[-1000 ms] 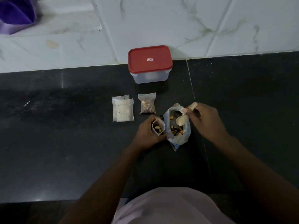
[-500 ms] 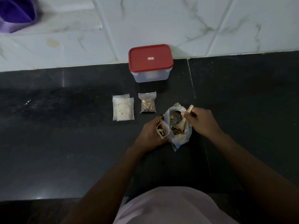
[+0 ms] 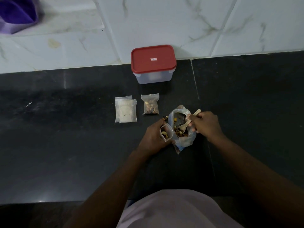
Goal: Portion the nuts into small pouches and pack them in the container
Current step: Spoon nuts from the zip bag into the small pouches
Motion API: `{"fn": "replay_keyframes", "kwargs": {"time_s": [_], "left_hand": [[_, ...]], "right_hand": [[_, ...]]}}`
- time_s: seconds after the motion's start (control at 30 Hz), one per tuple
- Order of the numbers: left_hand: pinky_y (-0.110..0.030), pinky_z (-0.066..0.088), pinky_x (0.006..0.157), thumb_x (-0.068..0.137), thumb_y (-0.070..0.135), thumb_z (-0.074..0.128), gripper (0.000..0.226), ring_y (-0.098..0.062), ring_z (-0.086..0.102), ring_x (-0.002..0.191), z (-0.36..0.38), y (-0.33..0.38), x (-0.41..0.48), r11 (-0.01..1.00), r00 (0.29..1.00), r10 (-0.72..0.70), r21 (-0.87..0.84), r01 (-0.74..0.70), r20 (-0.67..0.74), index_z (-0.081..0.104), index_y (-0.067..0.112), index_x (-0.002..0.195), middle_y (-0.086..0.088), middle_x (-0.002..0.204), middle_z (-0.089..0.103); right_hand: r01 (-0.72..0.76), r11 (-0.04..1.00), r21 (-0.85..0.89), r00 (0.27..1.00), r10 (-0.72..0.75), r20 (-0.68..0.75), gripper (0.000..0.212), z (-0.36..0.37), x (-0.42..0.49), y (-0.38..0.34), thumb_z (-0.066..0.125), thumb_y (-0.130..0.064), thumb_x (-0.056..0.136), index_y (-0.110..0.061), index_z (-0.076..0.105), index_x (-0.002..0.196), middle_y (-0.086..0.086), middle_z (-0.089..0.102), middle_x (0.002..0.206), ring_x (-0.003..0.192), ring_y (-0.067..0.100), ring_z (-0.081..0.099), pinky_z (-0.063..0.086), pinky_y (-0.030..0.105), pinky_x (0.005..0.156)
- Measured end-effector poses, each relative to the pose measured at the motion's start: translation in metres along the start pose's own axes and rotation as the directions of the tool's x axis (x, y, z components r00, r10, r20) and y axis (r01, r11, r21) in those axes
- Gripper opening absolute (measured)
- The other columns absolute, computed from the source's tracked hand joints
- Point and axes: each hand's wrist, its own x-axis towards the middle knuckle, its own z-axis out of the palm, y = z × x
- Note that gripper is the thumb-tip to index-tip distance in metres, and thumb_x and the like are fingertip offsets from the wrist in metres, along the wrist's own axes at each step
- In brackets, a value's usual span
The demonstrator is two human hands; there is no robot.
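Though it was raised a second ago, the spoon (image 3: 183, 127) gripped by the right hand (image 3: 204, 125) is now sunk in the nut bag (image 3: 185, 140), likely reloading for the pouch (image 3: 167, 132) gripped by the left hand (image 3: 152, 139)

Counter (image 3: 65, 145) is dark polished stone, smooth, w/ a soft gloss. Wall tiles (image 3: 164, 22) are white, marble-look, glossy. Container (image 3: 153, 78) is cloudy translucent plastic; its lid (image 3: 153, 53) is red plastic, smooth, semi-matt. Empty pouches (image 3: 126, 112), filled pouch (image 3: 150, 100), open pouch (image 3: 169, 131) and big bag (image 3: 185, 141) are thin clear plastic, the bag crinkled. Spoon (image 3: 197, 112) looks like pale wood, matt.
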Motion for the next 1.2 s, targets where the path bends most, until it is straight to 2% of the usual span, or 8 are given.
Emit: {"fn": "replay_keyframes", "kwargs": {"time_s": [0.2, 0.3, 0.53, 0.63, 0.77, 0.97, 1.07, 1.2], "left_hand": [[-0.014, 0.055, 0.083, 0.069, 0.028, 0.093, 0.05, 0.003, 0.064, 0.101, 0.002, -0.002, -0.002, 1.0, 1.0, -0.005, -0.016, 0.005, -0.01, 0.062, 0.022, 0.109, 0.012, 0.109, 0.067], [-0.014, 0.054, 0.081, 0.072, 0.028, 0.092, 0.045, 0.003, 0.064, 0.098, 0.004, -0.002, -0.003, 1.0, 1.0, 0.001, -0.018, -0.002, -0.024, 0.063, 0.022, 0.106, 0.012, 0.106, 0.067], [-0.012, 0.053, 0.081, 0.069, 0.028, 0.093, 0.049, 0.003, 0.064, 0.1, 0.0, 0.0, -0.002, 1.0, 1.0, -0.008, -0.025, 0.008, 0.005, 0.061, 0.026, 0.108, 0.012, 0.108, 0.066], [-0.016, 0.055, 0.082, 0.068, 0.027, 0.094, 0.05, 0.002, 0.066, 0.098, -0.003, -0.001, -0.004, 0.999, 1.0, -0.01, -0.041, 0.01, -0.011, 0.062, 0.026, 0.107, 0.012, 0.106, 0.067], [-0.026, 0.059, 0.084, 0.071, 0.024, 0.092, 0.049, -0.002, 0.068, 0.097, -0.007, -0.003, -0.004, 0.996, 0.999, -0.029, -0.091, 0.026, -0.034, 0.063, 0.026, 0.11, 0.01, 0.106, 0.069], [-0.035, 0.061, 0.084, 0.076, 0.026, 0.088, 0.042, -0.009, 0.069, 0.096, -0.012, 0.0, -0.002, 0.99, 0.996, -0.017, -0.138, 0.005, -0.086, 0.065, 0.027, 0.111, 0.008, 0.105, 0.07], [-0.035, 0.06, 0.084, 0.075, 0.03, 0.09, 0.044, -0.007, 0.068, 0.097, -0.013, 0.004, 0.001, 0.991, 0.995, -0.006, -0.131, -0.007, -0.096, 0.065, 0.026, 0.111, 0.009, 0.105, 0.069], [-0.035, 0.059, 0.09, 0.076, 0.028, 0.089, 0.045, -0.004, 0.067, 0.103, -0.013, 0.008, 0.004, 0.989, 0.996, 0.001, -0.147, -0.014, -0.089, 0.064, 0.024, 0.114, 0.008, 0.111, 0.07]], "right_hand": [[0.046, 0.999, -0.005, 0.999, -0.046, -0.004, 0.028, 0.004, -0.007, -0.003, 0.065, -0.037, 0.098, -0.014, 0.071, 0.083, 0.0, 0.073, 0.072, 0.062, 0.008, 0.07, 0.051, 0.023, 0.062], [0.01, 1.0, 0.002, 1.0, -0.01, 0.024, 0.027, 0.001, -0.005, -0.003, 0.064, -0.036, 0.099, -0.014, 0.072, 0.086, 0.0, 0.075, 0.075, 0.061, 0.007, 0.07, 0.05, 0.022, 0.059], [-0.044, 0.969, 0.243, 0.998, 0.055, -0.042, 0.03, 0.001, -0.009, 0.006, 0.065, -0.038, 0.098, -0.01, 0.073, 0.087, 0.004, 0.076, 0.079, 0.057, 0.007, 0.064, 0.047, 0.024, 0.055], [-0.084, 0.934, 0.348, 0.993, 0.108, -0.051, 0.033, 0.001, -0.01, 0.01, 0.065, -0.037, 0.098, -0.008, 0.073, 0.087, 0.01, 0.074, 0.079, 0.06, 0.011, 0.061, 0.048, 0.026, 0.056], [-0.123, 0.871, 0.475, 0.987, 0.155, -0.03, 0.027, -0.007, -0.007, 0.011, 0.066, -0.036, 0.098, -0.011, 0.074, 0.092, 0.008, 0.076, 0.087, 0.065, 0.011, 0.062, 0.048, 0.026, 0.058], [-0.091, 0.808, 0.582, 0.995, 0.1, 0.017, 0.026, -0.015, -0.013, -0.003, 0.068, -0.035, 0.096, -0.01, 0.074, 0.097, 0.009, 0.076, 0.09, 0.064, 0.011, 0.061, 0.047, 0.025, 0.057], [-0.052, 0.772, 0.634, 0.998, 0.02, 0.057, 0.028, -0.014, -0.023, -0.018, 0.068, -0.034, 0.096, -0.006, 0.074, 0.098, 0.007, 0.076, 0.086, 0.061, 0.01, 0.061, 0.047, 0.023, 0.055], [0.071, 0.825, 0.56, 0.995, -0.099, 0.019, 0.026, -0.006, -0.038, -0.032, 0.069, -0.035, 0.095, -0.01, 0.074, 0.093, 0.008, 0.077, 0.087, 0.065, 0.014, 0.064, 0.049, 0.027, 0.057]]}}
